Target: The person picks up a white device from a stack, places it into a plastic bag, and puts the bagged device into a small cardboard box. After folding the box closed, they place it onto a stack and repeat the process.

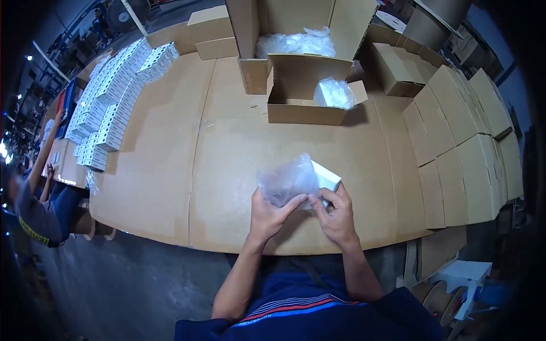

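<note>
Above the near part of the table, my left hand (268,213) is closed on a clear plastic bag (289,179), thumb pointing inward. My right hand (336,215) grips a small white box (325,177), its thumb and fingers meeting the bag's edge. The bag overlaps the box's left side and hides part of it. Both thumb tips come close together at the bag's lower edge. Farther back stands an open cardboard box (307,115) with a plastic-wrapped white item (335,94) inside its right end.
Stacked white boxes (111,105) line the table's left edge. A large open carton (296,42) holding plastic bags stands at the back. Closed cardboard boxes (460,148) are piled on the right. A person (42,204) is at the far left.
</note>
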A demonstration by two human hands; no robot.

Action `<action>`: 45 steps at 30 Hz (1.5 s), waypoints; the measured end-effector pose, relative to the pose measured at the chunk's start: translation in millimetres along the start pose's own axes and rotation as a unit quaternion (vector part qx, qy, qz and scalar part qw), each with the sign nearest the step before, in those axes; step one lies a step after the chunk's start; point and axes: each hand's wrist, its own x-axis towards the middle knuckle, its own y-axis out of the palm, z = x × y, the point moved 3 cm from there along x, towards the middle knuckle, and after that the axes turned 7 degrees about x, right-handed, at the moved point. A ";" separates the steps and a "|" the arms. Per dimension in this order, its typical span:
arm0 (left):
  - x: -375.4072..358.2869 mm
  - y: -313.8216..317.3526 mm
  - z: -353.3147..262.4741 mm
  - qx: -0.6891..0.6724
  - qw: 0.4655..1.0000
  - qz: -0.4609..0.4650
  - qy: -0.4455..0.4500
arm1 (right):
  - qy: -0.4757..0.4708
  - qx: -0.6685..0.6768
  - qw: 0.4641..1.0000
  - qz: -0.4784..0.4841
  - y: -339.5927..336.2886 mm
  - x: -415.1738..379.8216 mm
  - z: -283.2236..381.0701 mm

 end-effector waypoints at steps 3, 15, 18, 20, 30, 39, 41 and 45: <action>-2.1 -9.0 -3.3 0.083 0.995 -0.010 0.063 | -0.026 0.064 0.998 -0.015 -17.7 9.2 13.8; -11.2 -9.9 -22.5 0.221 0.970 0.017 0.097 | -0.300 0.196 0.926 0.117 -50.6 80.0 86.4; -11.0 -10.3 -23.2 0.214 0.972 0.021 0.096 | -0.302 0.192 0.922 0.146 -44.1 82.0 84.9; -10.3 -11.7 -23.2 0.211 0.973 0.021 0.093 | -0.316 0.199 0.914 0.161 -44.8 83.1 82.4; -9.1 -14.5 -18.3 0.214 0.974 0.011 0.074 | -0.273 0.230 0.906 0.227 -45.2 84.4 77.9; -8.8 -14.1 -12.3 0.211 0.974 -0.003 0.081 | -0.286 0.080 0.917 0.266 -33.3 105.1 92.0; -9.3 -13.8 -15.6 0.205 0.976 -0.002 0.071 | -0.261 0.031 0.918 0.296 -34.0 105.5 106.7; -9.1 -12.4 -14.2 0.202 0.978 -0.003 0.058 | -0.242 0.015 0.892 0.381 -30.9 110.6 107.4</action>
